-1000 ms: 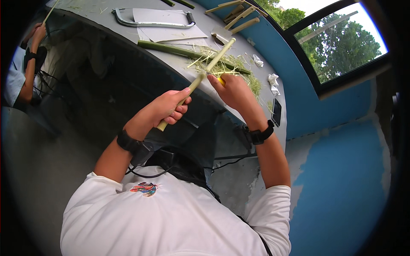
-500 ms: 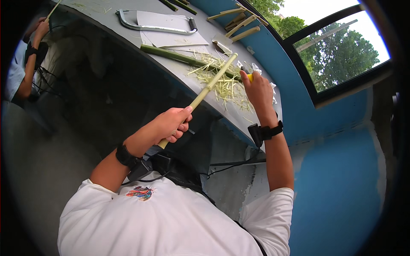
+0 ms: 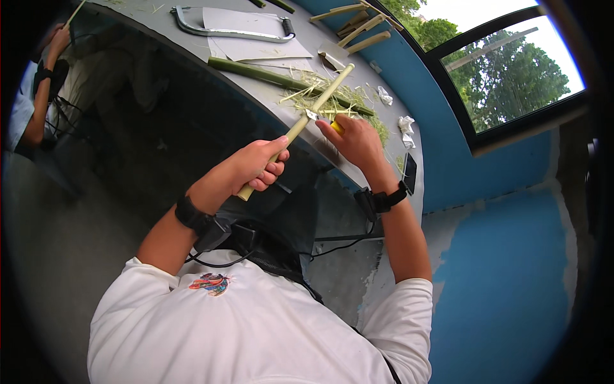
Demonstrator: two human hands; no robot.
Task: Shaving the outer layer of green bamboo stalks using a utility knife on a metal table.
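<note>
My left hand (image 3: 261, 166) is closed round the lower part of a pale, peeled bamboo stick (image 3: 332, 88). The stick slants up and away to the right, over the table's near edge. My right hand (image 3: 359, 139) grips a yellow-handled knife (image 3: 337, 127), its blade against the stick's side near the middle. Most of the knife's handle is hidden by my fingers. Beyond and partly under the stick, a green bamboo pole (image 3: 256, 74) lies across the table among pale shavings (image 3: 378, 128).
On the grey table (image 3: 144, 25) lie a bow saw (image 3: 220, 33), white paper (image 3: 246, 50), a broad metal blade (image 3: 332, 54), bamboo pieces (image 3: 368, 42), crumpled tissue (image 3: 407, 131) and a dark phone (image 3: 410, 173). A blue wall and window stand right; another person's arm (image 3: 43, 96) shows far left.
My right hand has come left and toward me with the knife, from near the stick's far end to its middle. The stick's far end has shifted slightly up; my left hand keeps its grip.
</note>
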